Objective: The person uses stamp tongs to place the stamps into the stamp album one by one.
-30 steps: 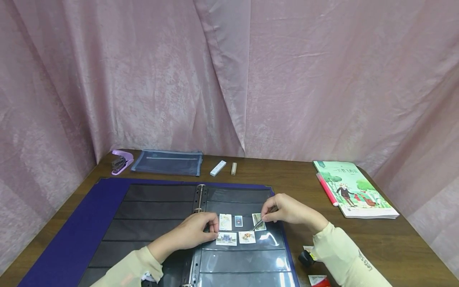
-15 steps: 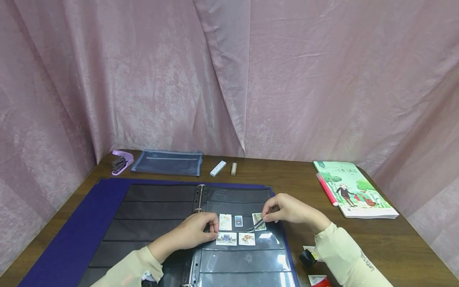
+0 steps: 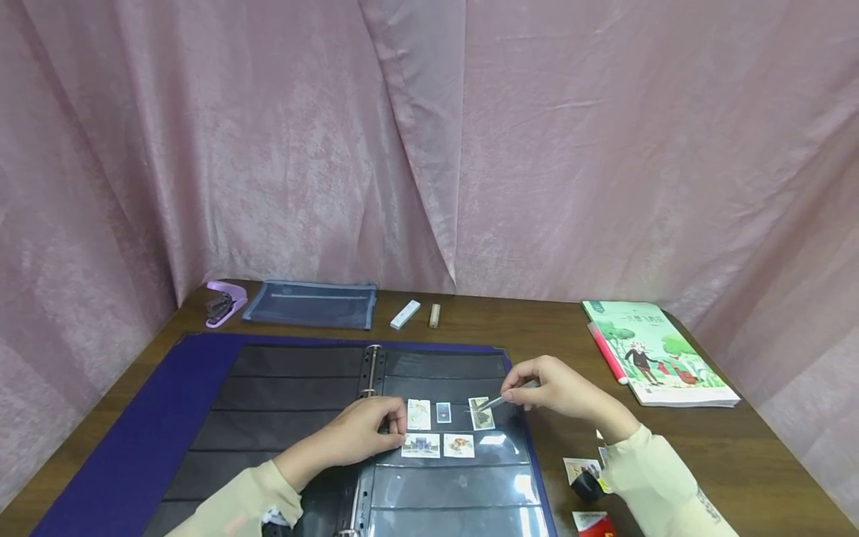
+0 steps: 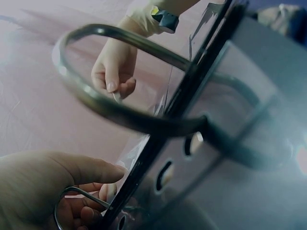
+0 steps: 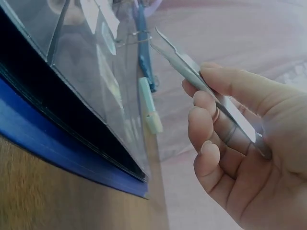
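A stamp album [image 3: 127, 425] lies open, with black pocket pages on metal rings. My left hand [image 3: 365, 431] pinches the clear pocket film near the rings, beside a building stamp [image 3: 420, 446]; the left wrist view shows its thumb [image 4: 100, 167] against the film. My right hand [image 3: 553, 388] holds metal tweezers [image 5: 225, 109] between thumb and fingers. Their tips are apart with nothing between them, over the right-hand stamp [image 3: 482, 418] in the head view. Also on this page are an orange-patterned stamp [image 3: 459, 446], a pale stamp [image 3: 419, 415] and a small blue stamp [image 3: 444, 412].
A purple stapler [image 3: 227, 303], a mesh pouch [image 3: 312, 306] and two small blocks, one white [image 3: 406, 315] and one beige [image 3: 435, 316], lie behind the album. Right are a green book [image 3: 661, 354] and a pink marker [image 3: 608, 353]. A black-capped item [image 3: 587, 487] and a red packet [image 3: 594, 524] lie nearer.
My right hand has drawn the tweezers up and to the right, from the orange-patterned stamp to over the right-hand stamp. My left hand stays in place.
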`<state>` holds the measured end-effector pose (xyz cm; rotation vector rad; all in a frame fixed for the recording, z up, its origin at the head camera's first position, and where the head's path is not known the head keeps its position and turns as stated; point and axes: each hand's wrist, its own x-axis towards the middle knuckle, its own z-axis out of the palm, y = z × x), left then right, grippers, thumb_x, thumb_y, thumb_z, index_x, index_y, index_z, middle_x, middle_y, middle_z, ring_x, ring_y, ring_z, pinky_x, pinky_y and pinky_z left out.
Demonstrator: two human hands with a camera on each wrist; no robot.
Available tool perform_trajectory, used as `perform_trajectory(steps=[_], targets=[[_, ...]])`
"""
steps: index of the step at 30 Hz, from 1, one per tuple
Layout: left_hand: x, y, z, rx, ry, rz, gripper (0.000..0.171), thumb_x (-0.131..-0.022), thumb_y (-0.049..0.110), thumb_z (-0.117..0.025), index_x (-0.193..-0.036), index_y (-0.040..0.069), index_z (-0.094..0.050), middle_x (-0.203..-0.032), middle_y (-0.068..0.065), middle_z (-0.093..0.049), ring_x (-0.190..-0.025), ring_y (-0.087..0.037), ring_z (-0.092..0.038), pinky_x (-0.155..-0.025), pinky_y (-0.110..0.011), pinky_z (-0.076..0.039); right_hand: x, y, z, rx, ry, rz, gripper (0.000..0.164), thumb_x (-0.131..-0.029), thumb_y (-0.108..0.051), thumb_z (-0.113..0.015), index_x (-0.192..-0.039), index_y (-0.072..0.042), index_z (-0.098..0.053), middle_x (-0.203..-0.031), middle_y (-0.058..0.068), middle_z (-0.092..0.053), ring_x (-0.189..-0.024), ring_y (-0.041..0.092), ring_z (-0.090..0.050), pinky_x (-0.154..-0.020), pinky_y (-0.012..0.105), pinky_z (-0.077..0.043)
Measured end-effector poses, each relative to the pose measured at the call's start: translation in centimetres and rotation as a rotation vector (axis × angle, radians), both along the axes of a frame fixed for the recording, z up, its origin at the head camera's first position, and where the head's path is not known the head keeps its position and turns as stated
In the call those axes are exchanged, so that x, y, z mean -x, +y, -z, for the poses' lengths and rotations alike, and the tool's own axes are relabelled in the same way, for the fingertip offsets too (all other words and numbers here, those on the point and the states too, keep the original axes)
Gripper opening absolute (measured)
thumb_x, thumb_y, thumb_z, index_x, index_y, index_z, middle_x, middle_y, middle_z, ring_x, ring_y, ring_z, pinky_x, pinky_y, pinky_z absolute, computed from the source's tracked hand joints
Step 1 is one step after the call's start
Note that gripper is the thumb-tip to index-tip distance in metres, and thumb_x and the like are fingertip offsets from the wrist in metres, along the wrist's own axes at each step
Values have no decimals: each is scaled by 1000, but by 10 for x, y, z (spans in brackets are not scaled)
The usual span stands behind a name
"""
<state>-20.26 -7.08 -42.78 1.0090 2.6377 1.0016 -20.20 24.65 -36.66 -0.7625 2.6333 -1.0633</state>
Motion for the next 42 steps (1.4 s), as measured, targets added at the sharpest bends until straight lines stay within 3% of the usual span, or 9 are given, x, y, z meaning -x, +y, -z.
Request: perform_trajectory(steps=[7,16,30,42], targets=[[0,-1,-1,14,0,2,17,-78,22,-68,-74,27,-52,-67,15,-50,-51,-2,-35,-52,-20,-31,-14,14,-8,29,22,69,14,-83,-26,-62,-87,-13,-66,-76,11,-64,-60,7,-57,-56,27,-50],[2,-2,-1,17,-4,-4,17,-78,21,-68,-75,26,-53,-67,14,-51,-51,-3,-35,-52,-20,-31,-34,37,-16,32,78,154,12,-84,-24,-61,-89,-13,-65,-74,-1,-62,-61,7,-58,-56,27,-49],[3,-3,0,-4,6,-9,16,-78,19,-68,-75,24,-52,-67,14,-50,-54,-2,-37,-55,-19,-33,-64,78,-11,-45,96,197,9,-86,-22,-59,-86,-14,-65,-69,-5,-60,-61,0,-53,-53,21,-44],[1,3,-3,0,5,-12,15,-77,17,-67,-74,23,-53,-67,14,-50,-54,-2,-37,-54,-19,-33,-96,117,-2,-94,3,254,14,-87,-20,-57,-86,-7,-63,-62,-8,-54,-55,-3,-50,-47,23,-45]])
